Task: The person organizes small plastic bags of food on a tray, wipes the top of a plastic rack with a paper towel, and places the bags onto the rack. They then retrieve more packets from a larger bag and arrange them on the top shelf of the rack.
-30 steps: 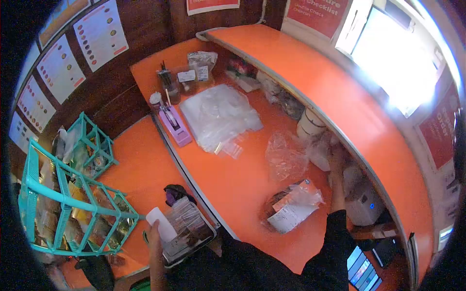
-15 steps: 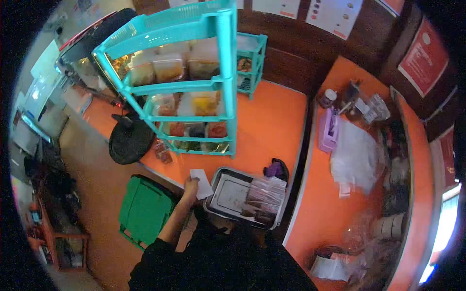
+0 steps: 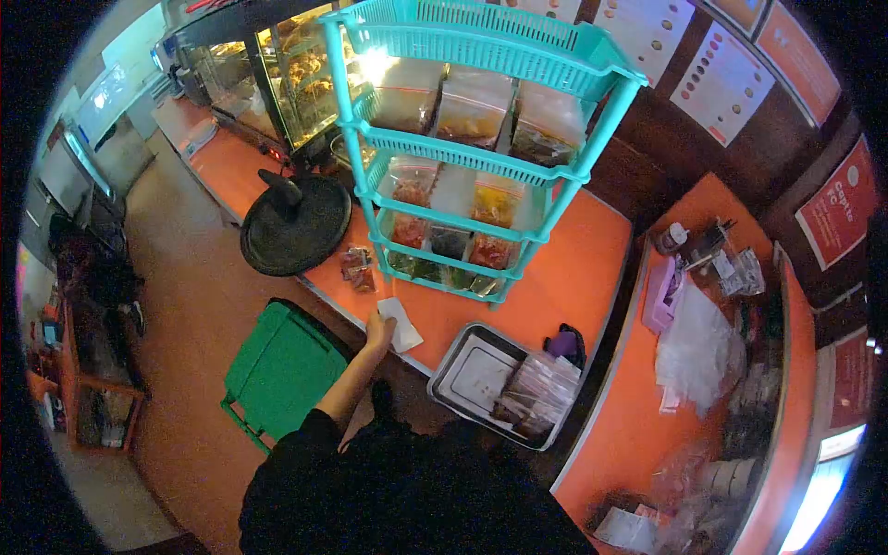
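Note:
My left hand [image 3: 378, 329] reaches out over the counter's front edge, its fingers closed on a piece of white paper [image 3: 401, 326]. A few small sachets [image 3: 357, 269] lie on the orange counter just beyond that hand. To the right of the paper, a metal tray [image 3: 460, 413] holds a pile of clear plastic packets [image 3: 538, 392] in its right part; a pale flat surface shows in its left part. A dark and purple item [image 3: 563, 346] sits at the tray's far right corner. My right hand is out of view, with only the dark clothing of my body showing below.
A turquoise tiered rack [image 3: 472, 37] full of bagged food stands behind the tray. Left of it is a round black lid-like object [image 3: 301, 231]. A green bin [image 3: 285, 375] stands on the floor. The right-hand counter [image 3: 620, 398] bears plastic bags [image 3: 698, 351] and a pink holder [image 3: 663, 301].
The camera view has turned, so the rack and tray appear further right. My left hand still holds the paper, now further from the tray and nearer the sachets.

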The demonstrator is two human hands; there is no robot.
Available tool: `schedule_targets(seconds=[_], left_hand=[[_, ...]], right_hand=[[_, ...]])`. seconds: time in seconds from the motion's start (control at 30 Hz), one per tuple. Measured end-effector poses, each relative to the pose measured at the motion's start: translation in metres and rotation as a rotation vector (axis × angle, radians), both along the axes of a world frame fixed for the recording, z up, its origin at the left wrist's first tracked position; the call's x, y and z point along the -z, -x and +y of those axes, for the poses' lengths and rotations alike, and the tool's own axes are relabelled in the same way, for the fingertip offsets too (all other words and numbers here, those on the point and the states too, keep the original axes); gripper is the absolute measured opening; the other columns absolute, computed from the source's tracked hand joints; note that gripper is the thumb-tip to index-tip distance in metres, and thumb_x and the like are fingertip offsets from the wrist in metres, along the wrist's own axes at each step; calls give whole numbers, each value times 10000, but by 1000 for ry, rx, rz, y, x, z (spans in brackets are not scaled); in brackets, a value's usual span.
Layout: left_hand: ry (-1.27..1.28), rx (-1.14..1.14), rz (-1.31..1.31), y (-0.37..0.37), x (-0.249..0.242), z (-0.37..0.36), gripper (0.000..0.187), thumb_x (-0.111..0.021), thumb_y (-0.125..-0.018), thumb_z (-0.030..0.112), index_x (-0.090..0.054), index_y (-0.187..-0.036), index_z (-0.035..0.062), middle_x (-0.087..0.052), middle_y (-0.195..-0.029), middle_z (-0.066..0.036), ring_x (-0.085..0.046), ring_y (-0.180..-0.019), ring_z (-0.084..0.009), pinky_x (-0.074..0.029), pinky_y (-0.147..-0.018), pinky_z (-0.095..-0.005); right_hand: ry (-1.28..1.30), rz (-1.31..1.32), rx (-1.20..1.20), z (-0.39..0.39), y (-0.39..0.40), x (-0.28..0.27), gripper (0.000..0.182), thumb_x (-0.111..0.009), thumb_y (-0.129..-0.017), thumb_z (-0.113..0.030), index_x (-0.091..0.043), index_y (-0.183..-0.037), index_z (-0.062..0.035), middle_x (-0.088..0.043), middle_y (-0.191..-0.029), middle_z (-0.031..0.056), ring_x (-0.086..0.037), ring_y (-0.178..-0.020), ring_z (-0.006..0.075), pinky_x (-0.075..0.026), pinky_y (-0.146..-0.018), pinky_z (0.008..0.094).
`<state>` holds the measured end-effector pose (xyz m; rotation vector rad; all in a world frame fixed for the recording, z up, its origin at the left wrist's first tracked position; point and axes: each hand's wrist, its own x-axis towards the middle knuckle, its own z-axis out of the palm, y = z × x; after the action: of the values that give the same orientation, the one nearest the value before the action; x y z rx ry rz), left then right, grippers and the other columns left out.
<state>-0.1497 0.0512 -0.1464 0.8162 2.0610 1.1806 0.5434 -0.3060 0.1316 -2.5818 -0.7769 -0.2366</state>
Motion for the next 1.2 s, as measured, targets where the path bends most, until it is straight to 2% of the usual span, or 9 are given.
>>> schedule_targets(seconds=[0.43, 0.53, 0.67, 0.7, 0.77, 0.93, 1.0, 1.1, 1.2], left_hand=[[-278, 1, 72, 1, -49, -6, 404, -578, -744, 14, -469, -1131, 52, -580, -1032, -229, -580, -960, -418, -469, -793, -460], [-297, 273, 278, 12, -30, -6, 430, -559, -729, -41, -499, -1141, 68, -538, -1026, -228, -556, -974, -400, -469, -784, -454], [-237, 392, 81, 12, -29, -6, 400, -608, -706, 11, -580, -1098, 87, -539, -999, -182, -546, -948, -377, -463, -811, -431], [-232, 408, 83, 11, -31, -6, 400, -608, -706, 11, -580, -1098, 87, -539, -999, -182, -546, -948, -377, -463, -811, -431], [-346, 541, 358, 13, -34, -5, 374, -628, -695, 33, -611, -1062, 97, -538, -1030, -164, -534, -973, -356, -457, -827, -424], [-319, 603, 738, 21, -56, -13, 543, -705, -630, 131, -566, -1154, 116, -324, -1314, -161, -340, -1178, -415, -330, -963, -510], [-330, 542, 675, 23, -51, -17, 559, -701, -632, 128, -537, -1166, 88, -321, -1309, -165, -340, -1181, -408, -318, -971, -510], [-312, 492, 638, 22, -67, -27, 558, -680, -640, 108, -477, -1155, 46, -355, -1250, -160, -358, -1160, -387, -323, -949, -510], [-355, 569, 678, 26, -65, -29, 439, -646, -654, 81, -510, -1072, 81, -418, -1144, -133, -400, -1085, -361, -348, -866, -503]], right_hand=[[-284, -227, 127, 5, 28, -57, 518, -573, -842, -274, -491, -1262, 17, -535, -1220, 185, -503, -1129, 281, -375, -977, 351], [-443, -269, 89, 21, 58, -67, 511, -572, -867, -307, -505, -1250, 23, -548, -1207, 198, -518, -1117, 289, -385, -971, 359], [-658, 203, -262, 83, 95, -21, 511, -570, -901, -352, -523, -1235, 32, -565, -1191, 214, -538, -1100, 300, -398, -964, 370], [-461, 160, -343, 137, 218, -71, 453, -549, -924, -300, -523, -1260, 2, -587, -1156, 162, -533, -1066, 234, -399, -952, 342], [-394, 479, -833, 197, 244, -12, 165, -514, -916, -157, -567, -969, -10, -543, -902, 22, -499, -797, 110, -405, -686, 229], [-275, 966, -1294, 342, 447, 118, 111, -538, -903, -119, -514, -859, -20, -438, -783, -13, -422, -735, 101, -381, -686, 247], [-94, 618, -1135, 369, 500, 160, 197, -590, -860, -196, -622, -861, -1, -619, -881, 111, -589, -804, 249, -444, -743, 317], [139, -113, -1143, 381, 528, 195, 230, -606, -818, -236, -669, -865, -20, -628, -936, 170, -586, -910, 316, -448, -822, 402], [84, -274, -1068, 374, 538, 204, 234, -627, -763, -259, -667, -844, -44, -631, -924, 142, -553, -1001, 284, -417, -872, 449]])
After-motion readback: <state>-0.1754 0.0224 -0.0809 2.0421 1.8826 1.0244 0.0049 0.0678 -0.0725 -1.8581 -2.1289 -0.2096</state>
